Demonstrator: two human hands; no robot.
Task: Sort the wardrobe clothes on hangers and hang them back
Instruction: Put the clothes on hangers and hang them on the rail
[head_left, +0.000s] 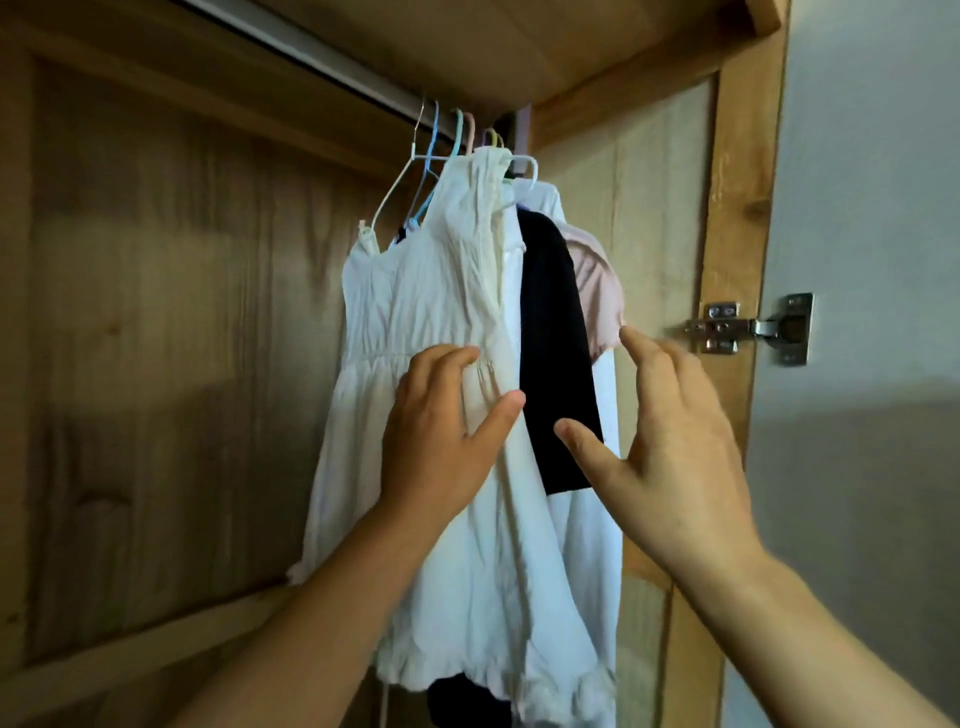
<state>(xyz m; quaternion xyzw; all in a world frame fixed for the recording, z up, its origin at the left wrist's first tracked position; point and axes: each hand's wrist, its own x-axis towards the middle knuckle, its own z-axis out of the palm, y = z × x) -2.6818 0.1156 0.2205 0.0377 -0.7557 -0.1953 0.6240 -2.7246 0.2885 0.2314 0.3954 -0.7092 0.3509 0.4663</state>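
Pressing the white dress (415, 312), left hand (441, 431) spread — right hand (670, 441) apart, empty.

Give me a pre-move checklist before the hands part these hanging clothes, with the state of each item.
1. Left hand on the white dress: ok, fingers rest on its gathered waist.
2. Right hand free: ok, open, holds nothing, beside the dark garment.
3. Hanger hooks on the rail: ok, all looped over it.
4. Room to slide clothes left: ok, rail bare there.
5. Pink garment seated on its hanger: cannot tell, hidden behind others.
6. Hems free at the bottom: cannot tell, cut off by the frame.
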